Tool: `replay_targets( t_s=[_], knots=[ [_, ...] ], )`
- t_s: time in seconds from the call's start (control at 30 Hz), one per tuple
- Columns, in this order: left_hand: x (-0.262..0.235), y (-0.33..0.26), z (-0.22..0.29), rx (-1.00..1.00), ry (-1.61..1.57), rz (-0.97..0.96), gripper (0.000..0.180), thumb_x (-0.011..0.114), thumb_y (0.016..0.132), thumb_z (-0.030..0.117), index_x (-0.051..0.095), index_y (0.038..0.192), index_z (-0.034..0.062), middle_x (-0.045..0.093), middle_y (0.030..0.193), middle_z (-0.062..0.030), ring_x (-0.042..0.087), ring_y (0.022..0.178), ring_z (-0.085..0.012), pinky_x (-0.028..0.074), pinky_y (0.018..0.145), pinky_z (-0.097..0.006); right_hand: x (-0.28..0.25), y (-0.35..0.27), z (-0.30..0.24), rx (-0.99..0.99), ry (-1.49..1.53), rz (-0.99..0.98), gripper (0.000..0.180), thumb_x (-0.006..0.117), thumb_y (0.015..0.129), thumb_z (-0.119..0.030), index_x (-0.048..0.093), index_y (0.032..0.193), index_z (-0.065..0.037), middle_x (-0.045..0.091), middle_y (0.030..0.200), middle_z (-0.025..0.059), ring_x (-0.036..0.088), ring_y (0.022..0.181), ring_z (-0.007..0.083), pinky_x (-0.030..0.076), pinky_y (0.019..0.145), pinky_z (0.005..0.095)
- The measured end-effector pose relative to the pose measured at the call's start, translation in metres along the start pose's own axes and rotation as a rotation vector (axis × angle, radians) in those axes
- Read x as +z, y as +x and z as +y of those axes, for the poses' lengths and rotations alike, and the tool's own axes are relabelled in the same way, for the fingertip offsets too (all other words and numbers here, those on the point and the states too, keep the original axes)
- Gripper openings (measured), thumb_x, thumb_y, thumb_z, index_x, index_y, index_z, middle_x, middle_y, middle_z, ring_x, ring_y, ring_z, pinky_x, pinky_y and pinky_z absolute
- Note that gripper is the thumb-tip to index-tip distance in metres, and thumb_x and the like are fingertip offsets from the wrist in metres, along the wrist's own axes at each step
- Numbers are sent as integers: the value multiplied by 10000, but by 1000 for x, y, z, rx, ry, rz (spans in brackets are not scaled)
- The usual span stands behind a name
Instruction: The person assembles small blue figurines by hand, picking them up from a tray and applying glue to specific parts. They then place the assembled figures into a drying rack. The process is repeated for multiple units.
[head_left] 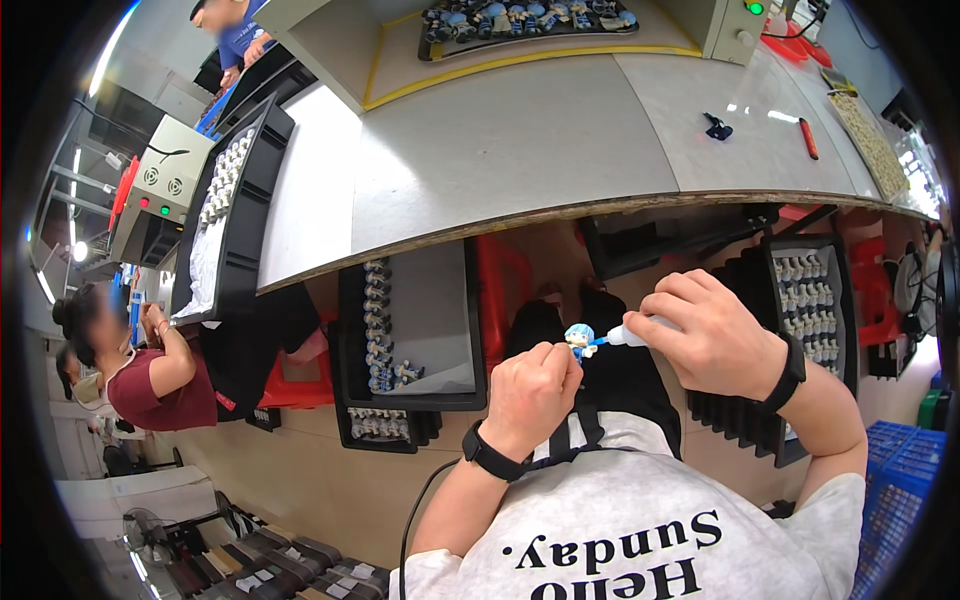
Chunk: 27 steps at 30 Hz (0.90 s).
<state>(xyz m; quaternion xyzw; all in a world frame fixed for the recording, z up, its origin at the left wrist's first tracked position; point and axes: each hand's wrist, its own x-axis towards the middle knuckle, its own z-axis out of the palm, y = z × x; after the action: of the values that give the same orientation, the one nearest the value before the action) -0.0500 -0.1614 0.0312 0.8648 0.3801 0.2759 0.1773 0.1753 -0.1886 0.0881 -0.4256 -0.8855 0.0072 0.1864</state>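
Your left hand (pixel 530 395) is curled shut around a small figurine (pixel 579 339), so that only its light-blue head shows above your fingers, held in the air in front of your chest and below the edge of the bench (pixel 520 160). Your right hand (pixel 715 335) is closed in a pinch on a slim white applicator (pixel 625 336), with its blue tip touching the figurine's head.

The figurine looks like a light, stiff moulded piece, probably smooth and a little slippery, with fine painted detail that could smear or scuff. Hold it by the body, low down, as you do now, and keep your fingers off the head where the tip is working. The applicator seems light too; a grip close to its front end should steady the tip.

Just beyond your hands, a black tray (pixel 420 340) carries a row of similar figurines, and a second black tray (pixel 815 310) with more of them stands at your right. Another person in a dark red top (pixel 165 385) sits at the far left.
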Motion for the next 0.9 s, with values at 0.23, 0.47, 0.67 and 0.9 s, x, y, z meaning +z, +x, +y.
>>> replay_targets(
  t_s=[0.23,0.47,0.67,0.9],
  knots=[
    [0,-1,-2,0,-20,23,112,662,747,46,563,695,39,535,604,-75,560,513,-246,446,458,-349,8,-5,5,66,80,45,334,665,647,-24,633,979,-34,606,878,67,580,857,242,463,723,342],
    [-3,5,-4,-1,-74,64,103,644,749,34,563,685,41,532,605,-78,547,504,-250,441,456,-351,15,-42,37,652,753,234,279,686,773,4,589,1035,-8,641,944,69,618,887,173,495,787,310],
    [-10,9,4,-20,-38,86,44,642,730,-29,642,764,-1,567,605,-116,567,503,-257,448,473,-324,-10,-60,120,801,757,886,345,663,809,41,527,1126,23,622,1048,71,599,985,141,475,862,282],
    [-13,14,12,13,-26,134,61,639,741,-42,650,789,-5,570,601,-102,562,483,-215,442,464,-300,-18,-94,263,1036,195,841,446,713,786,-80,508,1160,50,637,1039,125,615,955,175,492,827,293]
  ],
)
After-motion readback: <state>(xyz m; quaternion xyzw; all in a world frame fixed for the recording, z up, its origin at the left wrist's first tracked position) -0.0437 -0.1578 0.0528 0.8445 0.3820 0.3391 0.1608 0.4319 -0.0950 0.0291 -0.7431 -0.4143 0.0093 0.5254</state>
